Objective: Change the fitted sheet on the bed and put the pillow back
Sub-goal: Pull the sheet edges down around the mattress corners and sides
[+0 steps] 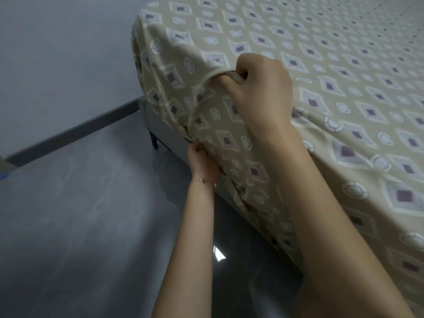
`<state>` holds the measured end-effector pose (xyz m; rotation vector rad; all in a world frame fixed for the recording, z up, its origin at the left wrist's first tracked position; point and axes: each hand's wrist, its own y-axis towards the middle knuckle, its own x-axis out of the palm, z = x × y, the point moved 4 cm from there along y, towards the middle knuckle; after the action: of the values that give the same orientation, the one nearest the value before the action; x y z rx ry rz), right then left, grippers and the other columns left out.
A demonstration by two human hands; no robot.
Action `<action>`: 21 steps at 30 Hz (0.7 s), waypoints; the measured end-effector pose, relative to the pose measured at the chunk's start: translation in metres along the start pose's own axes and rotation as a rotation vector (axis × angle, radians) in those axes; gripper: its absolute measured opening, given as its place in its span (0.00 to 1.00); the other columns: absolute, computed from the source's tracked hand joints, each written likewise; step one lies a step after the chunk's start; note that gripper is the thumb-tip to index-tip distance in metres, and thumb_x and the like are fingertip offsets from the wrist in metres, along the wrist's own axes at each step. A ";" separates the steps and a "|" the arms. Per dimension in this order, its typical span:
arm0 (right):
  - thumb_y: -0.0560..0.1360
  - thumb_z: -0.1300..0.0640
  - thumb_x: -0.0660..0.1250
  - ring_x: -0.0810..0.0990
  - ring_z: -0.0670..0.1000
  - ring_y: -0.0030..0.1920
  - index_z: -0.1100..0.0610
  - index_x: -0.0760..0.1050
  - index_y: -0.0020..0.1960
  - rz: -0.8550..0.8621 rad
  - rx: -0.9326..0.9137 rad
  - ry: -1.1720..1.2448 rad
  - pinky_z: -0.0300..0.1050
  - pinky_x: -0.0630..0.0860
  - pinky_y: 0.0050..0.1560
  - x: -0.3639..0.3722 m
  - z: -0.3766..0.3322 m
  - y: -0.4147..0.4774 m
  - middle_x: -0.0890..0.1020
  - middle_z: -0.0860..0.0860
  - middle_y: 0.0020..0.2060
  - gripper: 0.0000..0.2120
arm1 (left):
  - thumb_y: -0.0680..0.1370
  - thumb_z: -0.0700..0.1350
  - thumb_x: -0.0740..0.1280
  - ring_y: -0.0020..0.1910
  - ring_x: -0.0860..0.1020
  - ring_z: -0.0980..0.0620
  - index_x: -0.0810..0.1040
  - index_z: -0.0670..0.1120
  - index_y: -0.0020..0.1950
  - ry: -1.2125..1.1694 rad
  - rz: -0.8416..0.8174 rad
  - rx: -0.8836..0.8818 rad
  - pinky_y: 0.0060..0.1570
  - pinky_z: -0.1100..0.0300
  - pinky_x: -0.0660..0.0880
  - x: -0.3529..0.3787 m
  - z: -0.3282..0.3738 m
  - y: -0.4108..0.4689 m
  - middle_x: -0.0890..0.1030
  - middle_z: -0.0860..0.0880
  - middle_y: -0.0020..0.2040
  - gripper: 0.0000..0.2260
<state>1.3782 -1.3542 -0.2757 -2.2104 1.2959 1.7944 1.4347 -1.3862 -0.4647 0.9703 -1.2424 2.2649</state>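
While you are looking down through the head view at the near corner of the bed, your right hand (pixel 259 90) is curling its fingers tightly round a bunched fold of the beige patterned fitted sheet (pixel 332 72) at the mattress's top edge. Your left hand (pixel 203 160), with a thin bracelet (pixel 203 180) at the wrist, is gripping the sheet's gathered hem lower down the side, just beside the grey bed frame (pixel 164 134). That sheet is lying spread over the mattress top and hanging down its side above the grey floor (pixel 80 214), with a dark bed leg (pixel 153 140) showing under the corner.
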 end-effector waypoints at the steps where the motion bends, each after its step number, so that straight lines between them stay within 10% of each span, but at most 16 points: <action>1: 0.74 0.49 0.66 0.58 0.49 0.27 0.51 0.53 0.31 0.002 0.002 0.013 0.43 0.53 0.28 0.000 0.001 0.000 0.60 0.48 0.25 0.23 | 0.82 0.48 0.48 0.58 0.77 0.44 0.71 0.42 0.70 0.031 0.019 0.003 0.56 0.51 0.75 0.001 -0.002 -0.004 0.79 0.43 0.60 0.22; 4: 0.74 0.49 0.66 0.58 0.48 0.27 0.51 0.53 0.31 0.007 0.000 0.026 0.43 0.53 0.28 0.000 0.001 -0.001 0.60 0.48 0.25 0.23 | 0.83 0.47 0.50 0.60 0.76 0.44 0.65 0.43 0.75 0.100 0.120 0.014 0.47 0.56 0.77 -0.003 -0.010 -0.008 0.76 0.44 0.64 0.21; 7: 0.73 0.50 0.65 0.57 0.48 0.27 0.51 0.53 0.31 0.011 -0.016 0.041 0.44 0.52 0.28 0.001 0.001 -0.001 0.59 0.48 0.25 0.23 | 0.83 0.46 0.54 0.65 0.73 0.39 0.63 0.42 0.76 0.199 0.243 0.039 0.61 0.51 0.75 -0.008 -0.014 -0.009 0.68 0.47 0.73 0.22; 10: 0.73 0.50 0.64 0.57 0.48 0.27 0.51 0.53 0.31 0.016 -0.024 0.044 0.44 0.52 0.28 0.001 0.002 -0.001 0.59 0.47 0.25 0.22 | 0.84 0.45 0.52 0.56 0.77 0.38 0.69 0.57 0.68 0.218 0.197 -0.015 0.69 0.60 0.57 -0.007 -0.027 -0.022 0.61 0.59 0.72 0.15; 11: 0.73 0.50 0.64 0.57 0.48 0.27 0.51 0.53 0.31 0.014 -0.024 0.042 0.43 0.52 0.28 0.001 0.002 -0.001 0.59 0.47 0.25 0.22 | 0.84 0.43 0.52 0.30 0.68 0.60 0.70 0.59 0.65 0.216 0.165 -0.036 0.63 0.67 0.50 -0.008 -0.032 -0.026 0.62 0.61 0.71 0.15; 12: 0.73 0.50 0.64 0.58 0.48 0.27 0.51 0.53 0.31 0.010 -0.022 0.039 0.43 0.52 0.28 0.001 0.001 -0.001 0.59 0.47 0.25 0.22 | 0.83 0.43 0.53 0.68 0.53 0.32 0.70 0.56 0.68 0.210 0.179 -0.055 0.63 0.68 0.55 -0.010 -0.036 -0.030 0.67 0.61 0.69 0.16; 13: 0.73 0.50 0.64 0.58 0.48 0.28 0.51 0.53 0.31 0.004 -0.020 0.036 0.43 0.52 0.28 0.001 0.002 -0.001 0.59 0.48 0.25 0.21 | 0.82 0.44 0.54 0.55 0.80 0.38 0.71 0.51 0.70 0.227 0.184 -0.055 0.60 0.67 0.66 -0.011 -0.040 -0.033 0.74 0.56 0.67 0.17; 17: 0.74 0.51 0.63 0.62 0.50 0.32 0.51 0.53 0.31 0.003 -0.036 0.017 0.42 0.53 0.28 -0.001 0.002 -0.001 0.60 0.47 0.26 0.21 | 0.81 0.43 0.56 0.46 0.80 0.48 0.78 0.43 0.63 0.303 0.249 -0.009 0.31 0.66 0.78 -0.015 -0.042 -0.033 0.81 0.44 0.55 0.15; 21: 0.73 0.52 0.63 0.62 0.50 0.33 0.51 0.53 0.31 0.002 -0.038 0.018 0.42 0.53 0.28 0.000 0.002 0.000 0.60 0.47 0.26 0.20 | 0.84 0.42 0.51 0.41 0.77 0.53 0.76 0.43 0.59 0.342 0.177 -0.062 0.30 0.66 0.76 -0.005 -0.035 -0.046 0.78 0.48 0.45 0.15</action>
<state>1.3768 -1.3533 -0.2760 -2.2503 1.2784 1.8200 1.4522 -1.3318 -0.4550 0.4387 -1.2759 2.3810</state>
